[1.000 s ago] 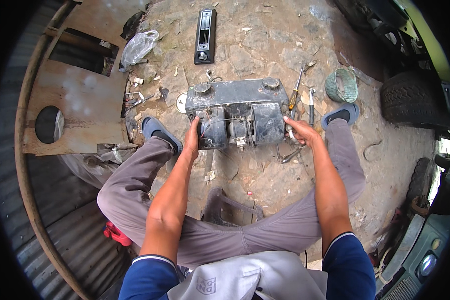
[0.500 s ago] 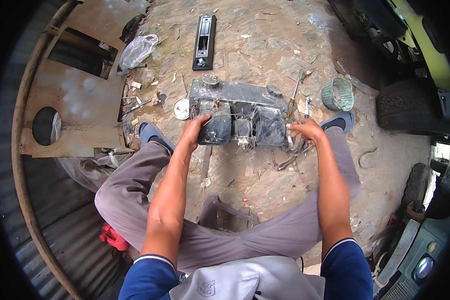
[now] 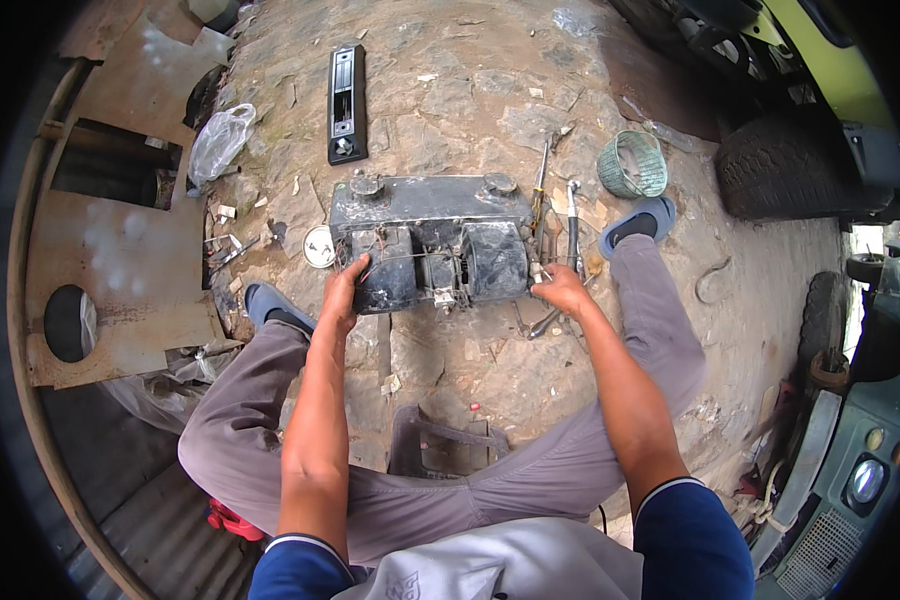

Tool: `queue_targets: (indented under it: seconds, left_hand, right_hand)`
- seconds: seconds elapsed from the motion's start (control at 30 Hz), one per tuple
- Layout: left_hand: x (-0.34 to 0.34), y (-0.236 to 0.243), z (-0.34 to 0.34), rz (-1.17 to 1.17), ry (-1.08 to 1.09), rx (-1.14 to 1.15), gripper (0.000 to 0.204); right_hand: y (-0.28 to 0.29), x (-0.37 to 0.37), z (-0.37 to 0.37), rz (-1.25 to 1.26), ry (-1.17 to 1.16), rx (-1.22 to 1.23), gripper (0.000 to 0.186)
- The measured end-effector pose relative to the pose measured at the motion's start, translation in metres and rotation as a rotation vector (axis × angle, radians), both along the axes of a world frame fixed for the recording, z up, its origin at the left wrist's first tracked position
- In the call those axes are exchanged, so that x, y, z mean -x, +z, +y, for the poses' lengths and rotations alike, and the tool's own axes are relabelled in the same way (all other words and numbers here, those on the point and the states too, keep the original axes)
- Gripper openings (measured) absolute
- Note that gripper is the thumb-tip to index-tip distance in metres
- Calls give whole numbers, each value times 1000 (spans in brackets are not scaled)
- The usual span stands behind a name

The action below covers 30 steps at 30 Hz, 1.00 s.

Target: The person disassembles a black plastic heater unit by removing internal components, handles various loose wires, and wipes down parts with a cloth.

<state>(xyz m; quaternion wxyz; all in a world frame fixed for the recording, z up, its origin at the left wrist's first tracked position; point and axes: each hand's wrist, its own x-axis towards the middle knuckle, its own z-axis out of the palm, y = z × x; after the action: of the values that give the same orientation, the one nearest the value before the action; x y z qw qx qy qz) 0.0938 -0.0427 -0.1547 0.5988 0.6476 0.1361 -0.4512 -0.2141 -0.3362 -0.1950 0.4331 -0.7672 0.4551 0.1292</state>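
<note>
A grimy black car blower unit (image 3: 438, 203), with two rounded drum housings and two round caps on top, sits between my hands over the stone ground. My left hand (image 3: 344, 292) is closed on its near left end, thumb up on the housing. At the other end, my right hand (image 3: 567, 290) grips the lower right side with thumb and fingers, beside a small pale fitting. Thin wires cross the housings. The undersides of both grips are hidden.
Right of the unit lie a screwdriver (image 3: 538, 200), a ratchet wrench (image 3: 573, 225) and a green basket (image 3: 632, 165). Beyond is a long black panel (image 3: 346, 105). A round lid (image 3: 319, 246) lies left. Rusty sheet metal (image 3: 120, 260) stands far left; a tyre (image 3: 785, 170) is right.
The whole scene has shifted left and slightly down in the view. Both hands keep their places at the two ends of the blower unit, which has barely moved against the ground.
</note>
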Motion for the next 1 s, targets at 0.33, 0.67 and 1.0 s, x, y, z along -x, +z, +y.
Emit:
queue_targets:
  seconds: [0.33, 0.67, 1.0]
  left_hand:
    - [-23, -24, 28, 97, 31, 62, 46]
    - [-51, 25, -26, 71, -108, 12, 49]
    - [-104, 98, -43, 111, -216, 52, 54]
  right_hand:
    - [69, -44, 5, 78, 84, 27, 41]
    - [85, -70, -22, 8, 55, 125, 37]
    - [162, -115, -63, -73, 157, 301, 41]
